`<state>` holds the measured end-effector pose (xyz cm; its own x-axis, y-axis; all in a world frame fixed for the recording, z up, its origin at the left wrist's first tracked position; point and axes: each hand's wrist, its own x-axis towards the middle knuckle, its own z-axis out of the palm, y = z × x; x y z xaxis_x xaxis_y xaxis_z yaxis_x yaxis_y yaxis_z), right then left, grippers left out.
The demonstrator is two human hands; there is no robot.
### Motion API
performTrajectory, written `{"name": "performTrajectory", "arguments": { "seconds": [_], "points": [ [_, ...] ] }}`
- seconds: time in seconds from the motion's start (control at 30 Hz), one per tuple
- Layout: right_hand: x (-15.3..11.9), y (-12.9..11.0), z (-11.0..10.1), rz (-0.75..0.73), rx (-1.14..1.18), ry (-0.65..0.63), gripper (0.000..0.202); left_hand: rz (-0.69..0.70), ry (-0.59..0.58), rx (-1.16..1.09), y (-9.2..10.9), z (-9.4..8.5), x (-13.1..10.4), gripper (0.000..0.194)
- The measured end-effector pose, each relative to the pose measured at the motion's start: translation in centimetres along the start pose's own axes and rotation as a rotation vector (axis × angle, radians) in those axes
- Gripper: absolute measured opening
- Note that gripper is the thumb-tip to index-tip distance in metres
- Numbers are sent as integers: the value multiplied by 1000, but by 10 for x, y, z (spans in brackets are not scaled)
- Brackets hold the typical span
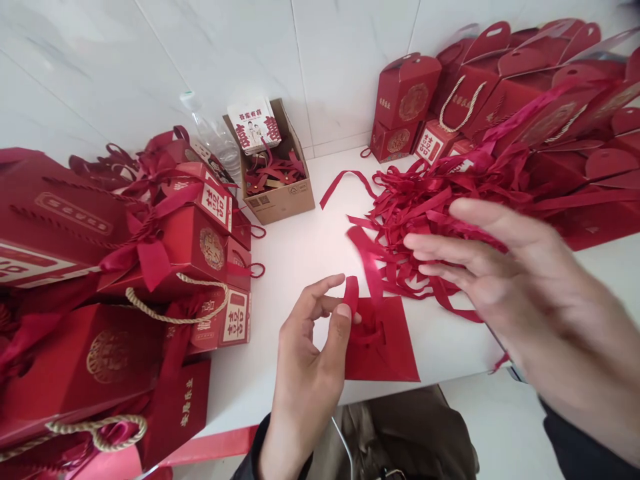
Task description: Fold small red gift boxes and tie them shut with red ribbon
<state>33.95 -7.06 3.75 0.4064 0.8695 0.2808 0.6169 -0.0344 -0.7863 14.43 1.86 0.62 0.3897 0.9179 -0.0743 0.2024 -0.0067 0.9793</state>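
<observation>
Red ribbon, one strip, pinched between fingers of the left hand, over one red carton near the front edge of the counter. Wide-parted, blurred fingers on the right hand, blocking part of one ribbon pile. Behind, one cardboard box, one plastic bottle; either side, red gift boxes, too crowded to count.

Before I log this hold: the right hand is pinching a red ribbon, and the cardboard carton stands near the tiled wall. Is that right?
Not quite: the head view shows the left hand pinching the red ribbon; the right hand is open. The cardboard carton does stand near the tiled wall.
</observation>
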Motion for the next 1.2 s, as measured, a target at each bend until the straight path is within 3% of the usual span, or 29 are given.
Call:
{"name": "performTrajectory", "arguments": {
  "seconds": [0.07,0.2,0.27,0.37,0.5,0.63,0.77,0.87,1.07,1.2],
  "points": [
    [-6,-3,16,-22,23,-67,36,65,34,-17,7,2,-4,29],
    [-17,-1,33,-47,20,-266,7,187,42,-50,17,9,-9,36],
    [-18,2,34,19,43,-261,12,241,112,16,13,11,-8,36],
    [-16,8,30,121,47,-210,18,256,249,273,1,11,-5,15],
    [-17,14,31,237,66,-202,25,215,150,595,-12,15,1,20],
    [-21,18,35,360,82,-172,33,244,150,686,-15,20,5,26],
    [-24,20,36,387,98,-163,37,227,82,558,-19,18,8,11],
    [-25,22,36,386,93,-155,35,238,65,378,-21,15,6,11],
    [-30,26,40,335,77,-111,31,348,213,277,-24,20,-15,17],
    [-34,28,39,358,107,-103,31,174,329,211,-34,19,-28,9]
  ]
}}
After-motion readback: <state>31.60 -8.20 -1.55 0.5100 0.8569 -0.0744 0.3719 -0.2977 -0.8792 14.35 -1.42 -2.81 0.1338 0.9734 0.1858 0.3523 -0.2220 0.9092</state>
